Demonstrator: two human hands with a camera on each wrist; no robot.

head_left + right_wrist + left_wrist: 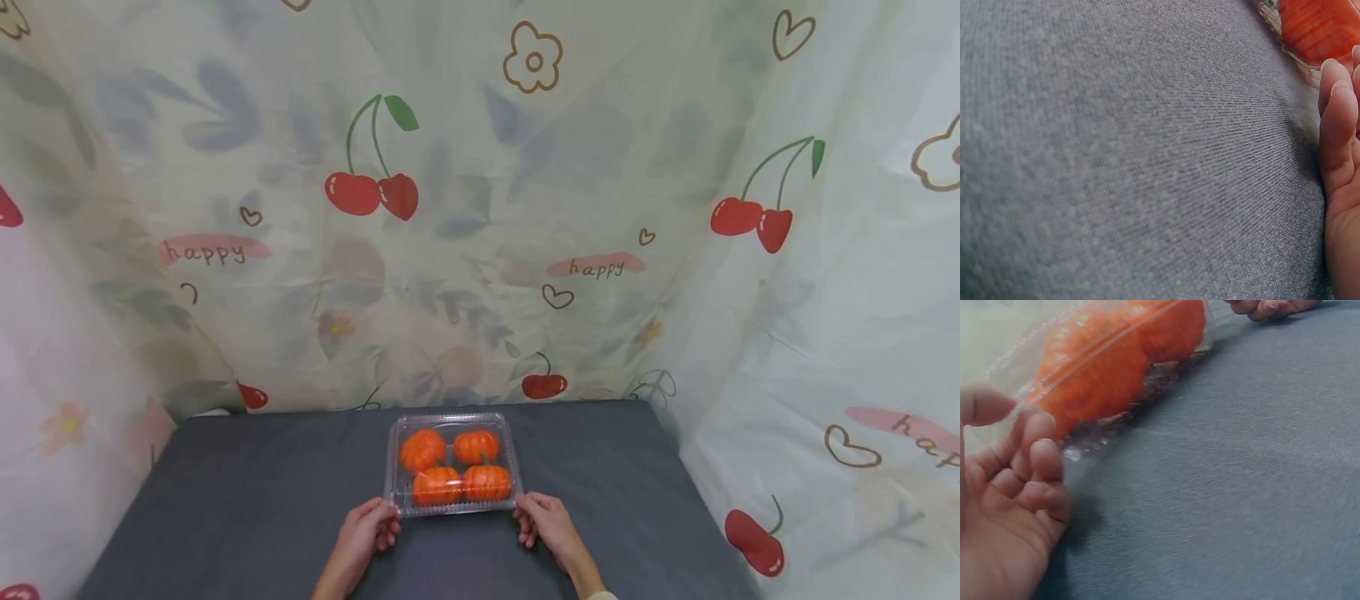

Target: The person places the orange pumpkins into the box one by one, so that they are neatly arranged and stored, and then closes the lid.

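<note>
A clear plastic clamshell box [390, 467] with its lid down lies on the dark cloth, in the middle of the head view. Inside sit several small orange pumpkins [422, 452], two of the front ones showing green stems. My left hand [363, 533] pinches the box's near left corner between thumb and forefinger, the other fingers curled below. At the near right corner, my right hand [551, 527] grips the rim the same way. Close up in the left wrist view, the thumb tip meets the forefinger at the plastic edge. The right wrist view hides that thumb.
A dark grey cloth [247, 500] covers the table. Pale curtains [465, 250] printed with cherries, hearts and flowers hang behind it and along both sides. A small white thing [212, 413] shows at the table's far left corner.
</note>
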